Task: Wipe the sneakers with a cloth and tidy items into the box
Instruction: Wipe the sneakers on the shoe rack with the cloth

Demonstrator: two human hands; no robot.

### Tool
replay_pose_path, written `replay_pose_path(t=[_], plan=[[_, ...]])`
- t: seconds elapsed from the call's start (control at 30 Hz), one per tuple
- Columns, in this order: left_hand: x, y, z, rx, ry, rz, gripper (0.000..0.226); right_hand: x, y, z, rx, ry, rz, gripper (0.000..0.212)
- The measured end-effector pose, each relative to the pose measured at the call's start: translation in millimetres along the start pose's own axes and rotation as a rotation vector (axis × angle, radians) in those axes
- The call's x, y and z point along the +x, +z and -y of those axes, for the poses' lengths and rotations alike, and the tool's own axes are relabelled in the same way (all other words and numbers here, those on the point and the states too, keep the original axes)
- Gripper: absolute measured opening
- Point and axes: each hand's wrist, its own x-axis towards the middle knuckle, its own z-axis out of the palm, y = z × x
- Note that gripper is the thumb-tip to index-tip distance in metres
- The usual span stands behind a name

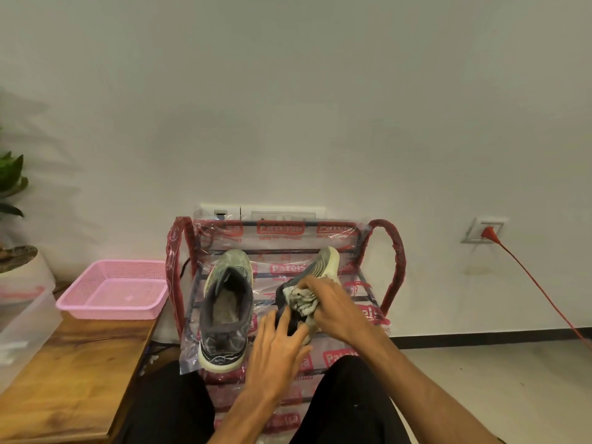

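Black trousers [352,405] fill the bottom edge, knees apart, with both bare forearms reaching forward between them. Just beyond the knees stands a low shoe rack [389,251], its red frame and shelves wrapped in clear plastic printed in red. Two grey sneakers sit on the top shelf, toes toward the wall.

The left sneaker [227,302] rests flat on its sole, untouched, with its opening facing up. The right sneaker [323,264] is tipped so its pale sole edge shows along the right side. The left hand [277,347] curls its fingers over this shoe's dark heel and holds it. The right hand [333,310] grips a bunched, pale cloth [302,301] and presses it against the shoe's collar.

To the left, a wooden table [80,363] carries a pink basket [105,310] and, at the frame's edge, a clear plastic box [25,325]. A potted plant [12,261] stands behind the box. On the wall to the right, a red cord [544,293] runs down from a socket [485,230].
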Motion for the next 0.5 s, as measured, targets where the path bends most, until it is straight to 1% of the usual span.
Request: replay_pose_path(t=[0.07,0.13,0.27,0.37,0.43,0.5], plan=[[-1.5,-0.7,-0.2,-0.026,-0.013,0.0,0.061,-4.3,5.2,3.8,0.019,-0.04,0.018,0.033],[-2.1,-1.3,-0.7,-0.016,-0.022,0.032,0.057,-4.0,4.8,0.5,-0.022,-0.057,0.005,0.03],[0.0,-1.2,1.5,-0.001,-0.059,0.079,0.052,4.4,-5.1,-11.9,-0.191,-0.068,-0.034,0.035],[2.1,-3.4,-1.1,-0.006,-0.036,0.068,0.052,7.9,-13.7,-17.6,-0.294,-0.025,-0.042,0.034],[3.8,-3.6,-4.0,-0.013,-0.042,0.071,0.056,8.2,-15.4,-19.8,-0.289,0.025,-0.058,0.037],[5.4,-5.3,-7.7,-0.024,-0.081,0.072,0.066,5.9,-16.6,-22.6,-0.153,0.111,-0.102,0.041]])
